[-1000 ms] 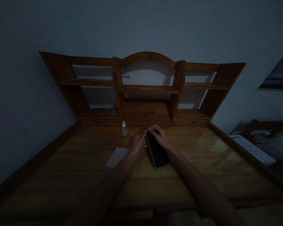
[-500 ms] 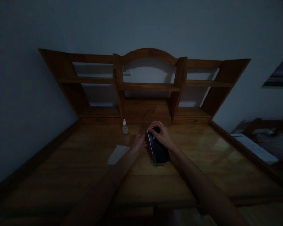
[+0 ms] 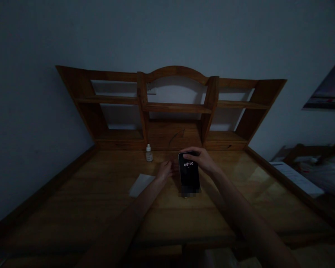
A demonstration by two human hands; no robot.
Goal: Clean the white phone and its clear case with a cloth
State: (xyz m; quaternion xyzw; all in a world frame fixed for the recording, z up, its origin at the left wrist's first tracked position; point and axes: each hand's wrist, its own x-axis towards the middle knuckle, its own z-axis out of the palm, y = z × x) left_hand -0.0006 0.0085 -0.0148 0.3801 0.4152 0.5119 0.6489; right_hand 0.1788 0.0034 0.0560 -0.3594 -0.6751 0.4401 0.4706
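Nearest the wearer, the bare front of the wooden desk (image 3: pixel 162 221) ran beneath both forearms, which reached in from either side. Beyond it, in front of the person and slightly right of centre, the smartphone (image 3: pixel 190 176) stood out, its screen turned up and lit with 09:20, its near end blurred by blocky pixels; whether that end touched the desk could not be told. The white sheet (image 3: pixel 141 184) lay flat left of the phone, partly behind the left forearm, perhaps set aside there to leave the middle free. The left hand (image 3: pixel 164 170) was half curled just beside the phone's left edge, its fingers bent inward and apart from the phone; the dim light did not show whether anything small was pinched in it. The right hand (image 3: pixel 203 160) was closed on the phone's far end, thumb over the screen's top and the other fingers going round behind the upper edge, a grip that probably steadied the phone while leaving most of its face uncovered. Farther off, the dropper bottle (image 3: pixel 149 153) stood upright near the foot of the wooden hutch (image 3: pixel 175 108), seemingly placed there to be within reach yet out of the hands' way. Behind the hutch, a wall socket (image 3: pixel 151 89) showed through its upper opening.
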